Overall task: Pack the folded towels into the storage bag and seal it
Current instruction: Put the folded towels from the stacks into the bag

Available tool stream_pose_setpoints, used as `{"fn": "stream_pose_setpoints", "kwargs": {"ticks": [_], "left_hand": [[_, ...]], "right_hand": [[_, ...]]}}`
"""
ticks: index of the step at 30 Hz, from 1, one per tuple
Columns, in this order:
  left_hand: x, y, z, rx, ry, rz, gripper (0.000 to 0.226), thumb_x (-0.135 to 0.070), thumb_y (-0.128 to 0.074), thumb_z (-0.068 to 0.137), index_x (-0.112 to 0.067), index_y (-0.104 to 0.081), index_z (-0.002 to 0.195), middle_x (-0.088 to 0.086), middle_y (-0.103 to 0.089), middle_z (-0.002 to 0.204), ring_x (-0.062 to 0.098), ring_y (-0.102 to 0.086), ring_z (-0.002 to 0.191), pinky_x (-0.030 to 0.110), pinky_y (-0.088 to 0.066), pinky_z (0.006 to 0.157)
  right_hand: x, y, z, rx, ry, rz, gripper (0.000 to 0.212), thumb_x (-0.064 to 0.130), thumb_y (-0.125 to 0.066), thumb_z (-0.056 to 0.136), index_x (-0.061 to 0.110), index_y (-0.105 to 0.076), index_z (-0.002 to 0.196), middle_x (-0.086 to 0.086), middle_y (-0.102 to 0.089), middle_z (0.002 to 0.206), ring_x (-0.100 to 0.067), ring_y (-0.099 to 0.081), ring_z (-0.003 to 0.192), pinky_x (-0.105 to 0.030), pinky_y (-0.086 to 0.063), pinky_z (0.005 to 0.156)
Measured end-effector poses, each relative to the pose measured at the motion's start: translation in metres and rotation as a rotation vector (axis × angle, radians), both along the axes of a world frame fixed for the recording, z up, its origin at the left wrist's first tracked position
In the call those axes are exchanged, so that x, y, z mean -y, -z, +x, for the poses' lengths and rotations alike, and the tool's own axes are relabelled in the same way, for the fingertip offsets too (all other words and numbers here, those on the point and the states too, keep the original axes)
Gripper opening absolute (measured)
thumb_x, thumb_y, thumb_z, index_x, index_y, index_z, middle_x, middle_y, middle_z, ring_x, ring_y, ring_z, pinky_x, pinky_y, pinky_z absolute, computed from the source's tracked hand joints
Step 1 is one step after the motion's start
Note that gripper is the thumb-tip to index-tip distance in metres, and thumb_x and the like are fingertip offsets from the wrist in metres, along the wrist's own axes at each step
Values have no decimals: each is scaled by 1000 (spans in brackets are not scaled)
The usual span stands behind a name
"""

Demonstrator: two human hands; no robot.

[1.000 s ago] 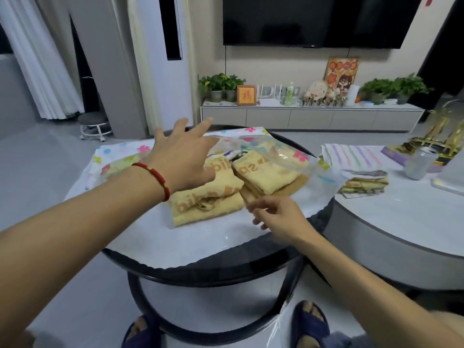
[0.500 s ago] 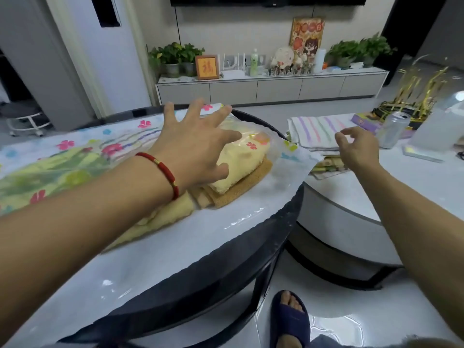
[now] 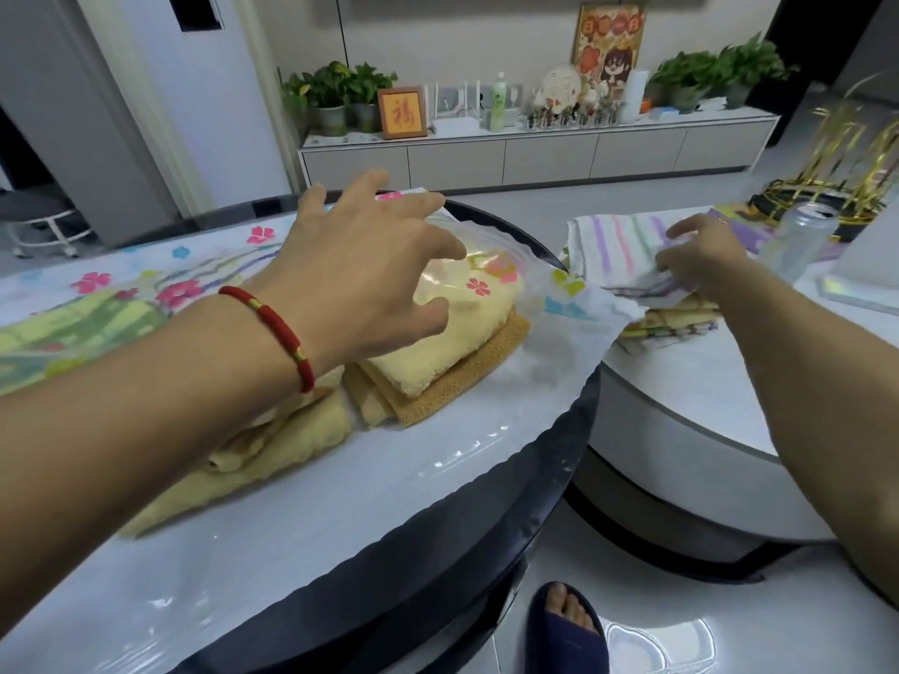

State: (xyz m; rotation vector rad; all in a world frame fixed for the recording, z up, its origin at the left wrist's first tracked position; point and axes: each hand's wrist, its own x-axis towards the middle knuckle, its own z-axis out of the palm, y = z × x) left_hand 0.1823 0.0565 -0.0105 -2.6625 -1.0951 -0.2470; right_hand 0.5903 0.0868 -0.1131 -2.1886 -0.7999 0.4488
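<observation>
**Right hand on the striped towel, left hand over the bag**

Right now my left hand (image 3: 360,265) hangs spread above the storage bag (image 3: 491,279), fingers (image 3: 418,206) straight and apart, gripping nothing; I cannot tell whether the palm touches the plastic. A red bracelet (image 3: 282,328) sits on that wrist.

My storage bag is a clear plastic one printed with pink flowers, lying on the round dark-rimmed tabletop (image 3: 535,479) in front of me. Under its film I see a pale yellow towel (image 3: 452,333) stacked on a tan towel (image 3: 462,381), both folded. Just left of them another yellow towel (image 3: 253,454) lies partly under my forearm, looser in its folds; whether it is inside the bag I cannot tell.

My right hand (image 3: 700,265) is out on the neighbouring white tabletop (image 3: 681,406), fingers curled and pinching the near edge of a striped towel (image 3: 618,245) with pastel lines. That towel rests on a small stack of folded cloths (image 3: 671,323) at the edge closest to the bag. A corner of the bag reaches across the gap and touches that stack.

Beyond my right hand stands a silver drink can (image 3: 802,245), beside a gold tinsel decoration (image 3: 846,153). Below, a foot in a blue slipper (image 3: 564,629) is on the floor.
</observation>
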Motion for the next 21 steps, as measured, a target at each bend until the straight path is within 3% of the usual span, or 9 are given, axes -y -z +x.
{"fn": "stream_pose_setpoints", "kwargs": {"ticks": [2,4,6,9,11,14,16,18,21], "left_hand": [[4,-2,-9,1,-5,11,50,-55,-59,81,-48,-54,130,-9,-32,158,34,-21,145,68,-28,108],[15,-4,-23,-8,-21,23,47,-55,-58,80,-48,-56,127,-9,-31,158,34,-20,145,68,-29,107],[17,1,-33,-32,-46,28,43,-56,-58,81,-47,-58,122,-8,-31,158,35,-19,145,68,-28,107],[38,1,-70,-37,-94,38,38,-57,-57,82,-46,-59,118,-8,-32,157,36,-20,145,68,-28,107],[52,2,-99,-57,-139,26,42,-61,-55,81,-48,-56,121,-7,-30,158,36,-20,144,67,-29,106],[71,9,-138,-123,-232,3,49,-68,-51,80,-51,-50,126,-10,-24,160,36,-17,145,66,-29,106],[85,14,-163,-158,-293,-18,49,-64,-52,82,-49,-50,128,-10,-24,160,36,-16,145,66,-30,105],[98,21,-191,-211,-331,-48,50,-55,-53,83,-47,-48,132,-9,-26,158,39,-15,145,69,-31,103],[108,20,-233,-243,-380,-139,67,-49,-60,82,-44,-34,143,-13,-20,161,39,-13,146,72,-30,101]], "right_hand": [[10,-15,3,-247,-51,59,35,5,-61,97,16,-64,130,-15,-63,98,-24,-54,64,-36,-49,66],[35,-30,-3,-421,-22,159,11,17,-58,103,16,-64,112,-9,-56,70,-17,-50,48,-29,-49,55],[57,-38,-7,-472,15,264,17,20,-63,101,13,-63,86,-8,-49,62,-12,-48,33,-28,-49,50],[125,-70,-36,-479,-60,438,32,-1,-55,87,19,-78,94,-6,-64,84,-15,-56,54,-20,-47,44],[171,-91,-60,-491,-149,510,32,-1,-59,85,18,-83,95,-1,-73,84,-17,-60,62,-18,-47,43],[230,-113,-99,-548,-317,570,17,9,-70,91,16,-84,100,0,-82,98,-14,-75,78,-22,-63,64],[258,-122,-126,-571,-403,552,20,14,-72,86,16,-83,103,-4,-82,107,-14,-77,87,-26,-64,72],[274,-124,-157,-615,-529,484,27,16,-72,82,17,-82,107,-8,-80,115,-16,-78,92,-26,-64,71],[274,-113,-215,-663,-768,285,36,17,-76,80,15,-80,115,-11,-76,127,-26,-76,107,-32,-65,77]]}}
